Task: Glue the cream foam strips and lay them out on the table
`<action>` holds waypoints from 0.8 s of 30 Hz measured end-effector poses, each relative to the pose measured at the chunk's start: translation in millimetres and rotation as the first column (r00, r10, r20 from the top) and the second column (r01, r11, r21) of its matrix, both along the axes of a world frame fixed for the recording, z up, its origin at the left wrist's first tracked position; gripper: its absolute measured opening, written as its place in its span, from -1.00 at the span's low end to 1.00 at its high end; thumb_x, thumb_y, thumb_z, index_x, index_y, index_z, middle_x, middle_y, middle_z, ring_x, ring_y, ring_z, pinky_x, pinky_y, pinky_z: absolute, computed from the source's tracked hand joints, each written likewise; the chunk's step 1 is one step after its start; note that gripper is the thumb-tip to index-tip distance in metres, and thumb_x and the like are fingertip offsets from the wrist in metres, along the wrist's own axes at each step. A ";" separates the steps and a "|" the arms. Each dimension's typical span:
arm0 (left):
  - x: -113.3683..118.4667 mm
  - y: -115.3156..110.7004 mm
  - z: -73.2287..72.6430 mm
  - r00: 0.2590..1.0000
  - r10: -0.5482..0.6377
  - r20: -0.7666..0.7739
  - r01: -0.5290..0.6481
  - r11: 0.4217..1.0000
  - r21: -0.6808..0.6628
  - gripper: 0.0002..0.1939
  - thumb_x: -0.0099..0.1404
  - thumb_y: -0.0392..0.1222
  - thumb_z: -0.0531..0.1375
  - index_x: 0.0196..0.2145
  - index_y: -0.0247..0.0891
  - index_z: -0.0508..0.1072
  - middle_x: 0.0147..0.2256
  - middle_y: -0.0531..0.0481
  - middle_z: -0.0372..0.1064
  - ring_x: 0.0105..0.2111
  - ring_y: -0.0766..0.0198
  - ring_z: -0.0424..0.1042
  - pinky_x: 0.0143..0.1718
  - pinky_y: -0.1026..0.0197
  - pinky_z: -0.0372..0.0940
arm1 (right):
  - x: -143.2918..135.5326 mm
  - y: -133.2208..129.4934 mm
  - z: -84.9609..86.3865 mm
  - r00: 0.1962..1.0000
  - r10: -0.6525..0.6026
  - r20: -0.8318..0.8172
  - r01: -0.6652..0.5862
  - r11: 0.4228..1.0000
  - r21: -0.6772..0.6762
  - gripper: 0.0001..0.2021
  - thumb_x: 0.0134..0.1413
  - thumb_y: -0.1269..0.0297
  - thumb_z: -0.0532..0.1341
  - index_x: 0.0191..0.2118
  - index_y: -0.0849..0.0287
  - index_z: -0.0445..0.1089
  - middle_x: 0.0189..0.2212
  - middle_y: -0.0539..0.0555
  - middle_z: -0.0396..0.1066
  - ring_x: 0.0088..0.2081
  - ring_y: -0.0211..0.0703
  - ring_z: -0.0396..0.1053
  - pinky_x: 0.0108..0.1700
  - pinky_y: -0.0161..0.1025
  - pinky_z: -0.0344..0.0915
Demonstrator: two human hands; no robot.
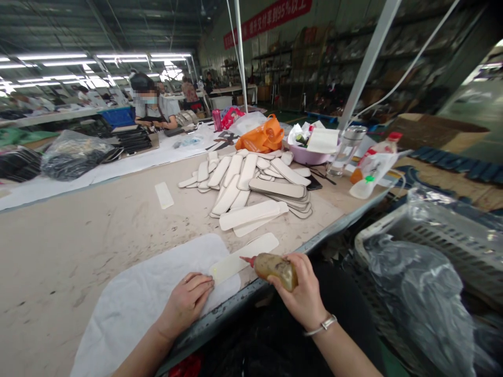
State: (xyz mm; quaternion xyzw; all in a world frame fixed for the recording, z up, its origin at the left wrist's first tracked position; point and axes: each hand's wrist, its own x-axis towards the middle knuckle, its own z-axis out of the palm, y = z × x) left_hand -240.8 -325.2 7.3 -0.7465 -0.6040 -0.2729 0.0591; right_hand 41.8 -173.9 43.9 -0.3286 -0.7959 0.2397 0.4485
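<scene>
Wraps the right hand (304,293) firmly around a brown-stained squeeze bottle (277,271), on the near side of the pile, and tilts its red nozzle (248,260) leftward just above a long pale strip (245,255). Rests the bunched fingertips of the left hand (184,303) on the strip's left end, beside a small yellowish smear (215,270); cannot tell whether clamps it, with the thumb hidden. Has the strip lying between hands and pile, partly over a white cloth (153,293) spread on the table (47,251).

Shows a plastic crate (440,222) holding clear plastic to the right of the pile, below table height. Has two loose white strips (255,214) overlapping at the near edge of the pile (239,173) of round-ended strips, and a small pale rectangle (164,195) apart to its left. Shows a green-tipped white bottle (363,186) well to the pile's right, with a lidded clear bottle (346,152) and a purple bowl (310,155) behind and right of it. Has an orange bag (261,136) just behind the pile, then a masked person (151,107) farther back to its left. Shows a red banner (267,22) high beyond the pile.
</scene>
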 end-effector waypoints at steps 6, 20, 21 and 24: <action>-0.9 0.5 -0.9 1.000 -0.011 -0.005 0.011 1.000 -0.015 -0.81 0.32 -0.35 0.11 -0.16 -0.25 0.49 -0.19 -0.10 0.48 -0.20 0.24 0.43 -0.10 0.10 0.37 | -10.8 -5.2 -3.6 0.996 0.059 0.074 -0.056 0.998 -0.034 -0.61 0.10 0.18 0.26 0.02 0.09 0.19 -0.08 0.18 0.20 -0.14 -0.02 0.34 -0.14 -0.08 0.43; -1.7 1.0 -1.6 1.000 -0.015 -0.002 0.015 1.000 0.017 -0.81 0.31 -0.34 0.13 -0.18 -0.24 0.51 -0.19 -0.07 0.49 -0.21 0.26 0.44 -0.11 0.15 0.39 | 32.0 41.4 1.4 0.924 -0.381 0.028 0.377 0.921 0.096 -0.63 0.08 0.08 0.24 -0.04 0.10 0.24 -0.18 0.13 0.27 -0.15 0.04 0.32 -0.12 0.00 0.35; -1.7 1.0 -1.7 1.000 -0.015 -0.002 0.016 1.000 0.018 -0.81 0.31 -0.34 0.13 -0.18 -0.24 0.50 -0.19 -0.07 0.49 -0.21 0.26 0.44 -0.11 0.15 0.39 | 29.8 43.2 0.4 0.925 -0.378 0.029 0.374 0.923 0.093 -0.63 0.09 0.07 0.24 -0.04 0.10 0.24 -0.18 0.13 0.27 -0.15 0.04 0.31 -0.11 0.00 0.35; -1.5 1.5 -1.6 1.000 -0.019 0.003 0.019 1.000 0.022 -0.82 0.31 -0.34 0.13 -0.19 -0.24 0.50 -0.20 -0.07 0.48 -0.21 0.25 0.44 -0.11 0.14 0.39 | 24.7 47.3 -3.6 0.929 -0.366 0.049 0.362 0.929 0.073 -0.62 0.08 0.04 0.24 -0.04 0.10 0.24 -0.17 0.13 0.27 -0.14 0.03 0.31 -0.12 -0.01 0.36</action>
